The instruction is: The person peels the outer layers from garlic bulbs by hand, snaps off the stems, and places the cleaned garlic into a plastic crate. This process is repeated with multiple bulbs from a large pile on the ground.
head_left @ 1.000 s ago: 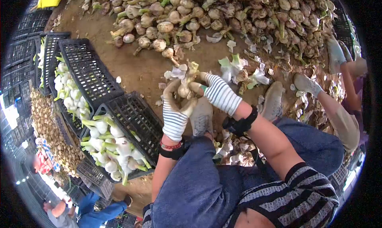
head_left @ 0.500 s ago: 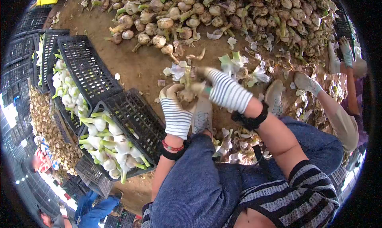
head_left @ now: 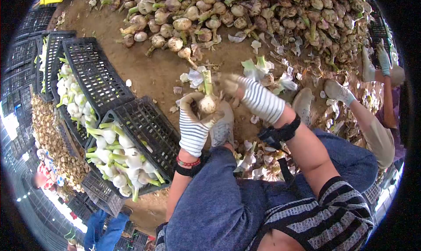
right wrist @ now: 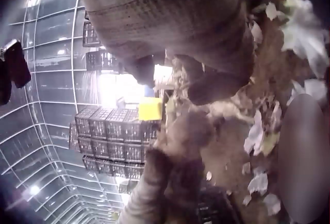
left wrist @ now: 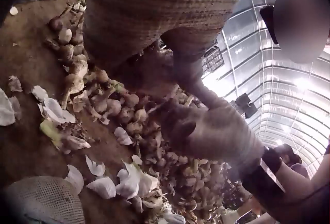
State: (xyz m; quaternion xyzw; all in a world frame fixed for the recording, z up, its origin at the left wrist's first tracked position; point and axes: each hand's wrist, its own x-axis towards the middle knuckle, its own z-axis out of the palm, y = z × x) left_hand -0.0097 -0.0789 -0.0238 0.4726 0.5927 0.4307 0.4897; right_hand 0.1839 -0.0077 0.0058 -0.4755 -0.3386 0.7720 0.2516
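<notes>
My left hand (head_left: 193, 130), in a striped glove with dirty fingertips, grips a garlic bulb (head_left: 208, 104) low in front of my knees. The bulb looks pale and round, its green stem (head_left: 208, 82) pointing away from me. Just to the right is my right hand (head_left: 263, 101), in a matching glove, apart from the bulb with fingers curled. In the right wrist view, brownish garlic skin (right wrist: 229, 110) trails from below its fingers, blurred. The left wrist view shows the right hand (left wrist: 216, 134) beyond the left glove (left wrist: 160, 18), which hides most of the bulb.
Unpeeled garlic lies in a large pile (head_left: 263, 18) ahead. Black crates (head_left: 142, 135) on the left hold cleaned white garlic (head_left: 116, 156). Peeled skins (head_left: 283, 80) litter the dirt floor around my shoes (head_left: 224, 126). Another person's gloved hand (head_left: 383, 60) is at far right.
My right hand has pulled away to the right from the bulb, taking skin off it. The bulb and stem now look cleaner and paler. My left hand stays nearly in place.
</notes>
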